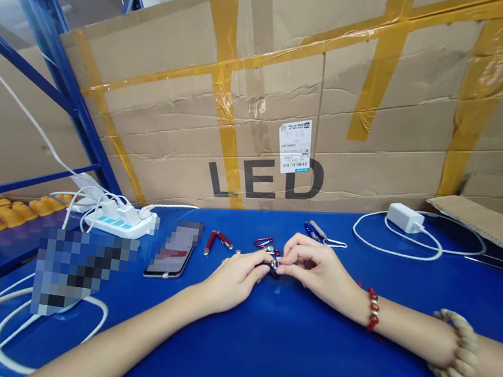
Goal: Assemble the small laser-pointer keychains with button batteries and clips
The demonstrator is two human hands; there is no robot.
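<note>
My left hand [239, 279] and my right hand [313, 264] meet over the blue table, fingertips closed together. Between them is a small black-and-silver piece [275, 265]; its exact kind is hard to make out. The left fingers pinch its near-left side, while the right thumb and forefinger grip its silver end. Just behind the hands lies a small red carabiner [264, 241], with another small red-and-silver part partly hidden by the fingers. To the left rest two short dark red cylinders [209, 242]. Beyond the right hand are a blue and a grey cylinder [318, 230] beside a metal clip.
A phone [174, 252] lies left of the hands. Further left are a white power strip [122, 223], loose white cables and a blurred object. A white charger [405, 218] with coiled cable sits at the back right. A large cardboard box [265, 90] walls off the table's rear.
</note>
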